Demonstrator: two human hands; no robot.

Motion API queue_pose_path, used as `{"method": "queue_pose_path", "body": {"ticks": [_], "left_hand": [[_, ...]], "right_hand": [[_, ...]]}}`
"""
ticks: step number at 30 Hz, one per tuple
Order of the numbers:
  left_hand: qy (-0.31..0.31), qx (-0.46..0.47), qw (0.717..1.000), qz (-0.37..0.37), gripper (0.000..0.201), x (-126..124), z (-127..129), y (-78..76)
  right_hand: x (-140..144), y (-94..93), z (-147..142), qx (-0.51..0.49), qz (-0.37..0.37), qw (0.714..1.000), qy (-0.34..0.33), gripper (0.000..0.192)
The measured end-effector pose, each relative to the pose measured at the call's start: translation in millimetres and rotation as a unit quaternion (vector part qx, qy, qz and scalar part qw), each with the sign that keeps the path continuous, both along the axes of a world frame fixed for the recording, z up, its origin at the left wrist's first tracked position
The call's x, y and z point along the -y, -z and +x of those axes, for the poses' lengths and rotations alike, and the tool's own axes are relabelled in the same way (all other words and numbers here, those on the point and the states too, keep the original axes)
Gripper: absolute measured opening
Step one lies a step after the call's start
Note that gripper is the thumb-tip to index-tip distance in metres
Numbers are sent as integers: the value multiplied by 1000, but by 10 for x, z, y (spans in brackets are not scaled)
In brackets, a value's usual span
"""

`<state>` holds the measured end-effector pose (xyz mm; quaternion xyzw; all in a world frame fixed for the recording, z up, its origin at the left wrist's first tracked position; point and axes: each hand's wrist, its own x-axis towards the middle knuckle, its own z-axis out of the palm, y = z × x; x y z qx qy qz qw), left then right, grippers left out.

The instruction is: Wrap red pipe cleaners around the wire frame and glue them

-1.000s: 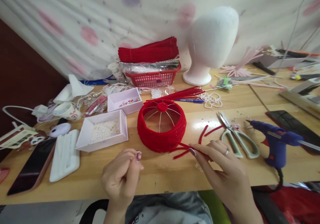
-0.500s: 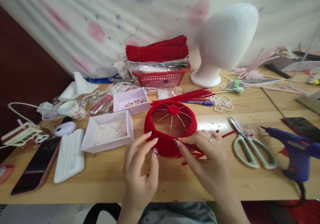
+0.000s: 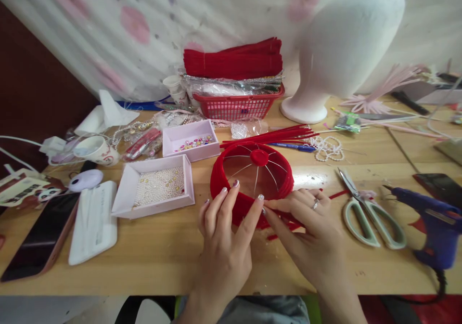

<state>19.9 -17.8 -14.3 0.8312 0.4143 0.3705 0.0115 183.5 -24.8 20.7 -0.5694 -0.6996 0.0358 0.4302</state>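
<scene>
Ahead of me hangs a white, loosely creased curtain with blurry pink and greyish-purple spots, and at my left it meets a dark reddish-brown panel. I sit at a light wood-grained counter with a thin dark seam on the right. Soft light leaves a whitish glare on its top, and pale floor shows below its front edge.

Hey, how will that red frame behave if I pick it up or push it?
The red frame is probably light for its size, since thin wires leave its top mostly open. Squat and wide, it would likely slide rather than tip. Its fuzzy-looking wrapping should make it less slippery to hold.
</scene>
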Motion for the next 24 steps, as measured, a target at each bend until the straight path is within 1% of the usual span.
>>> {"method": "queue_pose_path", "body": {"ticks": [2,5,7,11,13,15,20,24], "left_hand": [[-13,-5,1000,-6,57,28,28,11],[-35,-5,999,-14,59,60,63,24],[-38,-2,999,-15,59,74,80,33],[-42,-1,999,-20,61,98,100,58],[-45,-8,999,-25,64,110,102,71],[-43,-13,999,-28,68,123,103,78],[-47,-20,998,-35,79,165,123,71],[-59,-20,997,-48,81,210,188,65]], "right_hand": [[9,5,34,6,-1,1000,-3,10],[52,20,125,1,-32,999,-4,14],[87,36,197,-19,-47,999,2,16],[122,94,281,-93,-55,993,54,11],[111,131,278,-131,-58,986,81,9],[84,161,257,-149,-50,983,92,8],[16,172,201,-144,-26,985,94,9],[-6,152,172,-131,-17,986,106,10]]}}
